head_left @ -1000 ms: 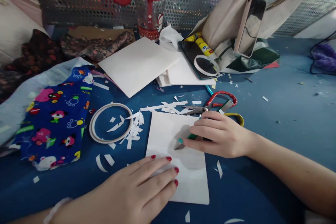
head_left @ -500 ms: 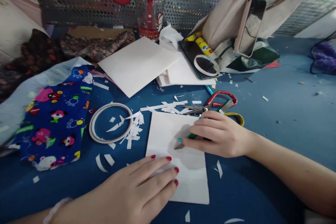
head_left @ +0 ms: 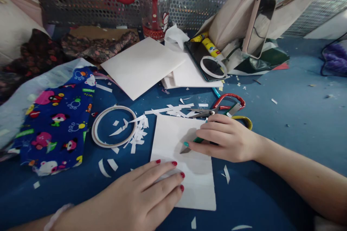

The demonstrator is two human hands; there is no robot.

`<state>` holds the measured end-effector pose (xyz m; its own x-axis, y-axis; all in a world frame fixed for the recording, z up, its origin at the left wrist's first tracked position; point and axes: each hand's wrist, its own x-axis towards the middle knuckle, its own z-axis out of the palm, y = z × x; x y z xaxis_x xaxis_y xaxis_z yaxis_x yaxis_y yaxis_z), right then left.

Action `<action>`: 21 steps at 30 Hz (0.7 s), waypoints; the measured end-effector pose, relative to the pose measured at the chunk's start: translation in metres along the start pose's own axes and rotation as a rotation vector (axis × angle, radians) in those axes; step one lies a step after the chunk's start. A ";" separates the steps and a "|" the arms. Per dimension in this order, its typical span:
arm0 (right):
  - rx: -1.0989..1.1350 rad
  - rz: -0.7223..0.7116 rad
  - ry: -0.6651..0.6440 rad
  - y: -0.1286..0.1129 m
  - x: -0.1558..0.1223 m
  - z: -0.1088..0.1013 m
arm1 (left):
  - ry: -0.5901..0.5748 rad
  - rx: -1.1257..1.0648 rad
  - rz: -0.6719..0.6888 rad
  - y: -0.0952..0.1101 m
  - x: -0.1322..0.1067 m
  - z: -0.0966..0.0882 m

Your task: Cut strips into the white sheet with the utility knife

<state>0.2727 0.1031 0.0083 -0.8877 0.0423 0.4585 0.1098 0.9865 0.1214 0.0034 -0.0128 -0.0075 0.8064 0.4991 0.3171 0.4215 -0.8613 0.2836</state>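
A white sheet of folded paper (head_left: pixel 195 191) lies on the blue table before me. My left hand (head_left: pixel 141 187), with red nails, rests flat on its left lower part, fingers stretched out. In my right hand (head_left: pixel 225 137) is a craft knife (head_left: pixel 198 139) with a green handle, its blade pointing left and touching or just over the paper. Most of the handle is hidden under my fingers. Scissors (head_left: pixel 213 112) with red and yellow handles lie just behind my right hand, partly covered by it. White paper scraps (head_left: pixel 139 133) are heaped at the sheet's upper left.
A roll of tape (head_left: pixel 94 130) lies left of the scraps, beside blue patterned fabric (head_left: pixel 56 122). Behind are white cards (head_left: pixel 141 65), a lidded cup (head_left: pixel 154 11), a dark phone (head_left: pixel 193 48) with a white ring (head_left: pixel 203 66) on it, a glue stick (head_left: pixel 211 47) and an upright phone (head_left: pixel 260 25).
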 end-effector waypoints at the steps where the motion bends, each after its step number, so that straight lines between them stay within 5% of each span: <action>1: -0.002 0.000 0.001 0.000 0.000 0.000 | 0.003 0.001 -0.002 0.000 0.000 0.000; 21: -0.017 0.007 -0.002 -0.001 0.001 -0.001 | 0.041 0.000 -0.010 0.000 0.004 -0.002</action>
<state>0.2720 0.1016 0.0094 -0.8878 0.0498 0.4576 0.1239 0.9833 0.1333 0.0059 -0.0101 -0.0047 0.7847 0.5110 0.3509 0.4295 -0.8564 0.2865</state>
